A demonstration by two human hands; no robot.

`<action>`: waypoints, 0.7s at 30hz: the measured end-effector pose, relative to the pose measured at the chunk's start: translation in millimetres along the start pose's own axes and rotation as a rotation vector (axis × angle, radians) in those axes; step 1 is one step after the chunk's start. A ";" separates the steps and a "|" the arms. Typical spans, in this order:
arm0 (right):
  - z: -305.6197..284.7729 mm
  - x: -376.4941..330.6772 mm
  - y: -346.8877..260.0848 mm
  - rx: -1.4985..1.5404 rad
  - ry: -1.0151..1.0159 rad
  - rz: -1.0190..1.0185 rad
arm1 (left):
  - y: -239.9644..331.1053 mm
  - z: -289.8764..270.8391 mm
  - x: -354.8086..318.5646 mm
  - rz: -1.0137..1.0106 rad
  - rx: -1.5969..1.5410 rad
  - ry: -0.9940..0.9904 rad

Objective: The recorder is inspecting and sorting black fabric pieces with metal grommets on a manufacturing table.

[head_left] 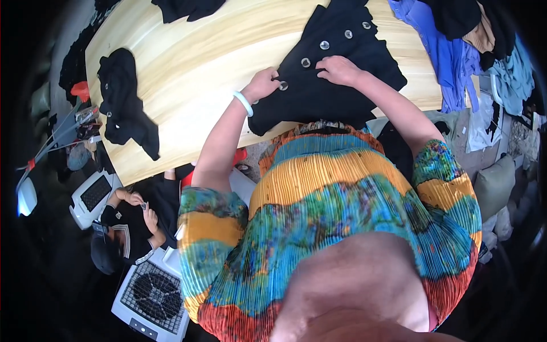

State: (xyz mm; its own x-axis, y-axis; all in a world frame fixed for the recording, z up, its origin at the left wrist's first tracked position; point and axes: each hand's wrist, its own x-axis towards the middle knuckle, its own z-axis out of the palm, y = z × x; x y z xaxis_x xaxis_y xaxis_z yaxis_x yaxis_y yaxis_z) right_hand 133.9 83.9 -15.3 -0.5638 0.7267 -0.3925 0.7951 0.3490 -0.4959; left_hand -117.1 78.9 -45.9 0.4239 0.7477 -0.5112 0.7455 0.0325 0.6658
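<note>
A black garment [342, 97] lies spread over the front of the wooden table, with a row of several large, round, shiny buttons [325, 45] slanting across it. My left hand [263, 84], with a pale bangle at its wrist, pinches the cloth along its left edge, beside one of the buttons. Farther right, my right hand [340, 70] rests on the same garment. Its fingers are bent and appear to grip a bit of the fabric just below the button row; the fingertips are partly hidden.
On the wooden table [188, 74], another black garment [122, 102] lies at the left, and dark cloth [188, 8] at the far edge. Blue clothing [436, 51] hangs over the right end. At lower left, another person [125, 228] sits beside an air cooler [151, 299].
</note>
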 end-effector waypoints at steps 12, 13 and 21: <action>30.7 4.3 -10.8 0.188 0.332 0.028 | 58.7 19.6 66.1 0.065 0.239 0.167; 31.1 4.9 -10.7 0.232 0.334 0.061 | 58.9 19.3 67.9 0.070 0.244 0.162; 23.6 8.3 -19.6 0.328 0.292 0.214 | 49.5 23.2 66.8 -0.219 -0.379 0.052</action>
State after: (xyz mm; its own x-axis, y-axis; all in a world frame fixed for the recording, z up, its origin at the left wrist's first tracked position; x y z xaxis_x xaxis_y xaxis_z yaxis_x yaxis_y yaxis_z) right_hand 108.3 69.1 -27.2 -0.2720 0.9137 -0.3021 0.7475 0.0029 -0.6643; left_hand -39.9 115.0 -59.7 0.2431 0.7279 -0.6412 0.5698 0.4277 0.7017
